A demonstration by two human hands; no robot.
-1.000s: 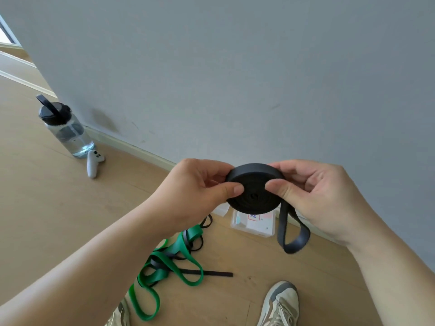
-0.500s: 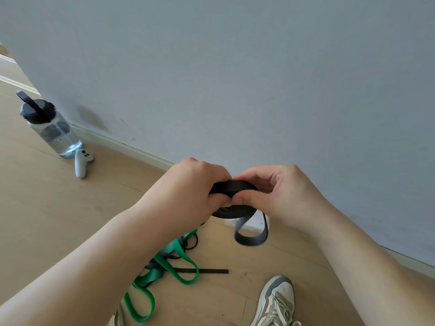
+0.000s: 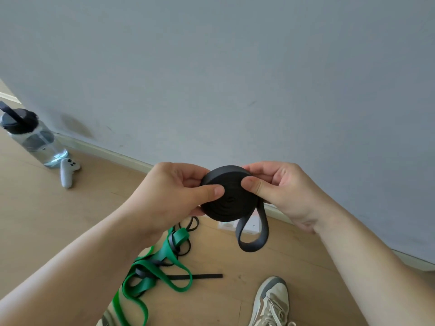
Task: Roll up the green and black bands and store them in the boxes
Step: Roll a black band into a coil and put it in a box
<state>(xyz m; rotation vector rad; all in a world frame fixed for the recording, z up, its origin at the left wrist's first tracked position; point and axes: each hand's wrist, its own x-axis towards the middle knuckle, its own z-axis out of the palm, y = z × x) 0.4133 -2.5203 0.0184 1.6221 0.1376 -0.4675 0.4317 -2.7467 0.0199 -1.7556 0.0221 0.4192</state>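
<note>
Grey wall (image 3: 235, 67) fills the upper view; wood floor (image 3: 47, 220) runs below it. On the floor by my left forearm, the green band (image 3: 162, 271) lies loose and tangled with thinner dark bands, not yet rolled. A bottle (image 3: 33, 137) stands against the wall at far left. One shoe (image 3: 270, 302) shows at the bottom edge. Left hand (image 3: 169, 196): thumb pressed flat on the face of the black roll (image 3: 227, 201), fingers curled behind it. Right hand (image 3: 287, 191): thumb on the face near the upper right rim, fingers curled round the back. Both hands grip the roll, which is held in the air in front of the wall, well above the floor. The roll is tightly coiled and nearly complete; a short loop (image 3: 253, 236) of unrolled band hangs from its right side. A pale box (image 3: 227, 225) sits on the floor by the wall, directly below the roll and partly hidden by the loop; I cannot tell whether it is open. A white controller (image 3: 67, 172) lies beside the bottle. A thin black strap (image 3: 202, 276) lies flat near the green band. Assessment: the band looks light, soft and rubbery, and I judge the coil will spring open if pressure lets off. Best hold is across both flat faces, thumb against fingers, with one finger pinning the outer end on the rim.
</note>
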